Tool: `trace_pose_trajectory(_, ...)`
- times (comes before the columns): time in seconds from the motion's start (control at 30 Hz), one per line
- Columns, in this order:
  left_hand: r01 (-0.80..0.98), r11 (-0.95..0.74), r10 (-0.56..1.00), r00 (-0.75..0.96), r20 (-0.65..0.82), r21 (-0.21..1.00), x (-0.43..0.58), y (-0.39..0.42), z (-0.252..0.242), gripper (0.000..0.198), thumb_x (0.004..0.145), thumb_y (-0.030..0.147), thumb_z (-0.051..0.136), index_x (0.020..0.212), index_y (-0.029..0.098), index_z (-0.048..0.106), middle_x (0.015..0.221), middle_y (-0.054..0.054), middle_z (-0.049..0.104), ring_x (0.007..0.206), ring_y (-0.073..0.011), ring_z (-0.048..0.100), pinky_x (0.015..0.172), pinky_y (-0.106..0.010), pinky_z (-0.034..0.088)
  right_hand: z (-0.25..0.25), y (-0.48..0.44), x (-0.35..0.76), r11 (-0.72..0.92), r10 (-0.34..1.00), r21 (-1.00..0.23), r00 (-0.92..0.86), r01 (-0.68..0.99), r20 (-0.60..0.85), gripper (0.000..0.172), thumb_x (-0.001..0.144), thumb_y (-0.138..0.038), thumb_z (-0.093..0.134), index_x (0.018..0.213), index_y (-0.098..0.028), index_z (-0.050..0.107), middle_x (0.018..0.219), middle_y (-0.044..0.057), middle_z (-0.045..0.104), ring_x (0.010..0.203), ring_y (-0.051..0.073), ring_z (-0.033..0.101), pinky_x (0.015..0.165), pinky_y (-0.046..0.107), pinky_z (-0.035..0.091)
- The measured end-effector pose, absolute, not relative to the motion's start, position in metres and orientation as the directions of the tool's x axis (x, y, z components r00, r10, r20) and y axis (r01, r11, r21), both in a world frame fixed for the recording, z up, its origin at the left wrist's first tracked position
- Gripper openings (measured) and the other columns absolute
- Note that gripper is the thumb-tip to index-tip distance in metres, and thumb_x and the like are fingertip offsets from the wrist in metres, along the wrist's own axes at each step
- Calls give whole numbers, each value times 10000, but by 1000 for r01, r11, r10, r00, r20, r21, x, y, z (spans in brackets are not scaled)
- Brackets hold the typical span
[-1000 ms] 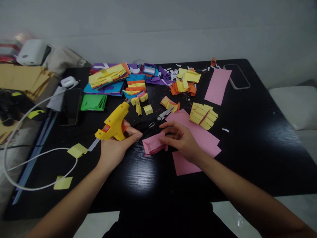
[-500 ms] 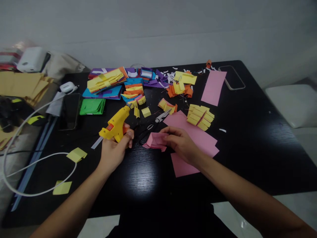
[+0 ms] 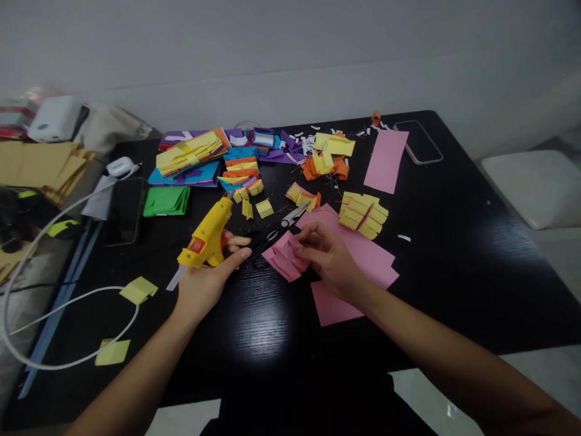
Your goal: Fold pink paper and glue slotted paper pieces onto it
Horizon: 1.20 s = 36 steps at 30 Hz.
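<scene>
My left hand (image 3: 202, 287) holds a yellow glue gun (image 3: 206, 233), its nozzle pointing up and away, with a clear glue stick out of its back end. The thumb and some fingers reach out to the right of its handle. Pinched in my right hand (image 3: 330, 260) is a folded pink paper piece (image 3: 285, 257), slightly left of the fingertips. Scissors (image 3: 290, 219) lie just behind it, blades toward the back right and their black handles partly hidden. Pink paper sheets (image 3: 363, 257) lie beneath and beside my right hand.
Folded yellow strips (image 3: 363, 213) lie right of centre. Behind are colored paper stacks (image 3: 193, 151), green paper (image 3: 167, 201) and scraps. A phone (image 3: 123, 212) lies left, near a looping white cable (image 3: 68, 366). A phone-shaped frame (image 3: 420, 142) lies back right.
The pink paper piece has turned in my right hand and shows more of its folded face. My left hand has tilted the glue gun more upright, and its fingers have stretched out.
</scene>
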<state>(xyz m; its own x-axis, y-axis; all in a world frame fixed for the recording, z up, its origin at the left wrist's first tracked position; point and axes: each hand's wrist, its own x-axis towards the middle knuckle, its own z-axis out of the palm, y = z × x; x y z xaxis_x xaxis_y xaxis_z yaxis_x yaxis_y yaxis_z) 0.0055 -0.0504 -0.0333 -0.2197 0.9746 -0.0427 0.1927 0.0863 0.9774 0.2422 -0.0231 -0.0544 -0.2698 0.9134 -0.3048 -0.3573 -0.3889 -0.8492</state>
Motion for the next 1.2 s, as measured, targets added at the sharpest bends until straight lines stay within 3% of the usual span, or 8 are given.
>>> trace_pose_trajectory(0.17,235,-2,986,-159,40,972,5,-56,-33,319,975,502,737,1057,240,573,894,-34,793,640,-155,676,539,-269,552,-57,-21,243,-244,958,-933,-214,-263,-190,190,788,-304,877,947,-274,778,992,7,747,999,196,702,965,376,579)
trace_pose_trajectory(0.3,268,-98,994,-20,107,958,2,-63,-39,309,1022,521,665,1074,237,558,923,-57,802,627,-161,694,502,-259,535,-60,-20,244,-220,969,-949,-166,-226,-185,232,774,-382,918,898,-258,767,981,21,768,1029,227,724,1013,424,588)
trace_pose_trajectory(0.5,525,-383,924,203,325,760,-6,-69,-37,108,1003,293,669,1009,206,732,878,-52,764,690,-171,719,621,-282,579,-65,-20,246,-266,954,-929,-207,-258,-216,227,798,-374,914,957,-268,792,1120,36,810,1083,218,743,1068,442,584)
trace_pose_trajectory(0.63,525,-548,836,326,441,652,4,-65,-27,38,953,227,701,968,201,725,845,-65,763,748,-210,741,653,-309,596,-64,-21,246,-248,954,-932,-233,-263,-188,244,847,-374,887,1059,-276,816,1146,39,823,1173,232,744,1132,461,558)
trace_pose_trajectory(0.87,599,-562,826,370,425,571,14,-65,-23,57,967,181,683,918,207,670,801,-38,696,673,-173,675,621,-276,560,-62,-26,240,-155,979,-959,-166,-238,-118,263,845,-384,896,1024,-251,756,1119,51,806,1141,235,756,1107,442,580)
trace_pose_trajectory(1.2,661,-609,783,411,468,439,12,-68,-31,75,994,166,684,975,206,624,833,-13,683,733,-160,687,659,-253,557,-60,-36,232,-137,986,-952,-125,-274,-105,293,862,-331,869,1087,-228,710,1165,71,798,1162,241,769,1035,395,632)
